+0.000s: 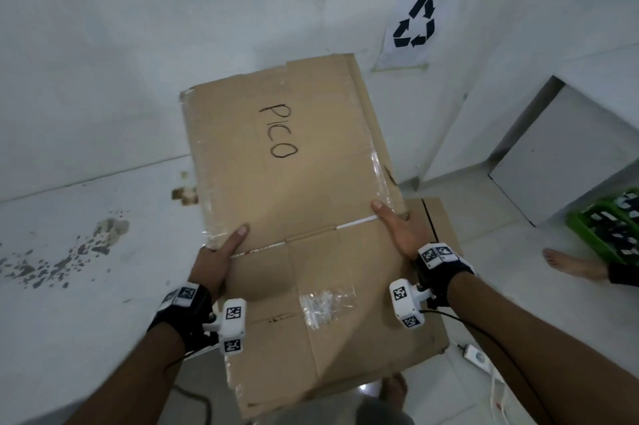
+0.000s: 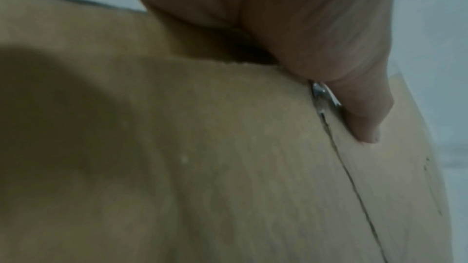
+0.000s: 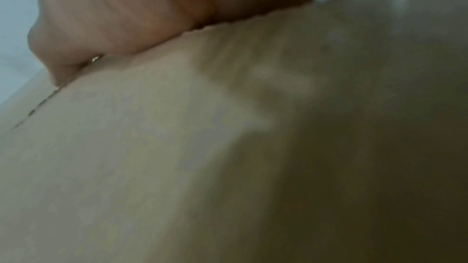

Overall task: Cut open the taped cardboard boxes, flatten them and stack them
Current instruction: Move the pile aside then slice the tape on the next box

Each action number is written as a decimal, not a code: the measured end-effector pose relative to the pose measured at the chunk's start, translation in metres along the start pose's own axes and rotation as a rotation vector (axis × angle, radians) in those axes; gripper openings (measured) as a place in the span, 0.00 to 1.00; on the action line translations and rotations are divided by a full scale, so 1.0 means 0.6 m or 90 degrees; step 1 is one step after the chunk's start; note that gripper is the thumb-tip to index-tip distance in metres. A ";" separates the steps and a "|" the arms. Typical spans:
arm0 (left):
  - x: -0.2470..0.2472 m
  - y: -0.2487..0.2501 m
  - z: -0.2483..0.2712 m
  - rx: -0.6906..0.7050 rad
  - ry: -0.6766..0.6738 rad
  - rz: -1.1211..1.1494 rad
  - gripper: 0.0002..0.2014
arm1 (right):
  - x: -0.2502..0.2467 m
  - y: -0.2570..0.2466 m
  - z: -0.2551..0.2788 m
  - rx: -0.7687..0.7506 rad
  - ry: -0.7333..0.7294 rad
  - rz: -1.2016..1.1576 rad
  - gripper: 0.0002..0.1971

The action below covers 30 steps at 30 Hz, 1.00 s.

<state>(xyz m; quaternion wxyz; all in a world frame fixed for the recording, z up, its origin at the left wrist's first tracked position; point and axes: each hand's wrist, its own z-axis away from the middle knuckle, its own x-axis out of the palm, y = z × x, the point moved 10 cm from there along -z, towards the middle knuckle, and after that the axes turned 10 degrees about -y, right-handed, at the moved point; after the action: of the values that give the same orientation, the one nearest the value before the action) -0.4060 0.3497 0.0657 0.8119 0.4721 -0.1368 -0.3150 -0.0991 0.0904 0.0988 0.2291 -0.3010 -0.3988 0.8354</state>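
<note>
- We hold the flattened box (image 1: 297, 203) up between our hands, each pinching a side edge.
- Left grip (image 1: 221, 251): thumb on top, fingers hidden beneath.
- Right grip (image 1: 397, 227): likewise.
- Another cardboard (image 1: 439, 220) lies just beyond our right grip.

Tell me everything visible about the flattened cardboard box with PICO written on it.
The flattened cardboard box is plain brown corrugated board, creased into panels, with "PICO" handwritten in black on its far half. Clear tape remnants cling to its edges and near panel, and a thin white strip runs along the middle crease. It is held up, tilted away from the person, gripped at both side edges by the left hand and right hand, thumbs on top. Another cardboard piece lies behind.
</note>
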 end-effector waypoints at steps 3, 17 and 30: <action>0.120 0.006 -0.050 -0.003 -0.052 -0.041 0.39 | -0.114 0.025 -0.053 0.022 0.016 0.019 0.31; 0.329 -0.030 -0.214 -0.139 -0.186 -0.359 0.50 | -0.244 0.101 -0.293 0.155 0.010 0.137 0.49; 0.109 -0.066 -0.316 -0.289 -0.064 -0.451 0.58 | -0.021 0.051 -0.414 0.191 -0.153 0.173 0.64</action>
<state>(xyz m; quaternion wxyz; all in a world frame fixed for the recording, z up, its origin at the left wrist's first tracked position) -0.2727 0.4224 -0.0711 0.7291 0.2830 0.0674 -0.6196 0.0759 0.1962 -0.0463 0.1075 -0.2131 -0.2502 0.9383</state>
